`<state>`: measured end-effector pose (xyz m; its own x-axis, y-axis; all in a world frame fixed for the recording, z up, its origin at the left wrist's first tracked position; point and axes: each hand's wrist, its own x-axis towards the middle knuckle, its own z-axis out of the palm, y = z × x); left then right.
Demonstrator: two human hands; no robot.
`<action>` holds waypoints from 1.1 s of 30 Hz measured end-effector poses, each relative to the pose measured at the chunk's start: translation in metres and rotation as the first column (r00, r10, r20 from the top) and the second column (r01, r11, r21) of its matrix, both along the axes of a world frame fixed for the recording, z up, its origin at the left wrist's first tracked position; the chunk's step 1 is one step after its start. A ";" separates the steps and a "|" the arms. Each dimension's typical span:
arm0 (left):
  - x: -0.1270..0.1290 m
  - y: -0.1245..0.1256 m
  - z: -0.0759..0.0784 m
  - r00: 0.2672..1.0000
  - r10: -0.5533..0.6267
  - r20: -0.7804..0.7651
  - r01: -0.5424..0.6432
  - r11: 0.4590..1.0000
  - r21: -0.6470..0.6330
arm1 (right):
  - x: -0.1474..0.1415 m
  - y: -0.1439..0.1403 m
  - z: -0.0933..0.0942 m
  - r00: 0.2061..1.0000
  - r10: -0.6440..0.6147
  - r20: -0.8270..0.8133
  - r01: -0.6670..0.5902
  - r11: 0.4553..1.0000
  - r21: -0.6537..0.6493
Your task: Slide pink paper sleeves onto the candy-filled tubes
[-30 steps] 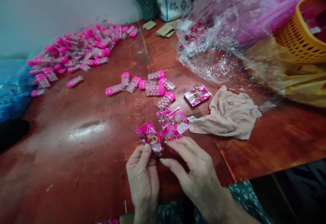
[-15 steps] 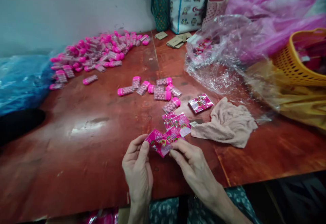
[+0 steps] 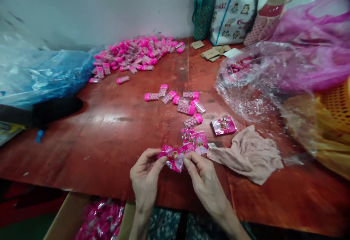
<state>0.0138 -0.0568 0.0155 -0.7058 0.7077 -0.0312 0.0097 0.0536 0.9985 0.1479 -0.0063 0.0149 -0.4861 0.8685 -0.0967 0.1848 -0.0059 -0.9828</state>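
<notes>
Between my two hands is a small pink printed plastic packet (image 3: 172, 157), held just above the front of the table. My left hand (image 3: 146, 176) pinches its left side between thumb and fingers. The right edge is gripped by the thumb and fingertips of my right hand (image 3: 203, 174). Just beyond lie more flat pink packets (image 3: 199, 141), partly overlapping. Behind them are several small clear bottles (image 3: 184, 106) with pink caps and round pink beads or candies inside. A stack of pink packets (image 3: 223, 126) rests to the right, near a crumpled pale pink cloth (image 3: 250, 156).
A large heap of pink-capped bottles (image 3: 136, 54) lies by the wall, beside a blue plastic bag (image 3: 60, 72). Cardboard pieces (image 3: 213, 53), a white tote bag (image 3: 232, 14), clear plastic (image 3: 254, 76) and a yellow basket (image 3: 339, 101) stand right. Below the edge, a carton (image 3: 68, 214) holds pink packets.
The view has swung to the left, bringing the carton below the table into sight. My hands still hold the packet, whose printed face now shows more, with my left fingers further over it.
</notes>
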 end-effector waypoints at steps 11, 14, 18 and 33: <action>-0.012 -0.008 0.007 0.885 -0.101 0.455 0.146 0.987 -0.065 | -0.007 0.013 0.010 0.985 0.174 -0.003 -0.173 0.983 0.057; -0.016 -0.009 0.008 0.818 -0.164 0.551 0.174 0.984 0.035 | -0.012 0.005 0.011 0.996 0.081 0.041 -0.083 0.994 0.066; -0.025 -0.011 0.010 0.747 -0.260 0.612 0.215 0.965 0.148 | -0.022 -0.004 0.014 0.997 -0.030 0.075 0.019 0.989 0.146; -0.033 0.010 -0.005 0.579 -0.398 0.712 0.470 0.876 0.107 | -0.033 -0.021 0.010 0.929 -0.327 0.172 0.309 0.943 0.127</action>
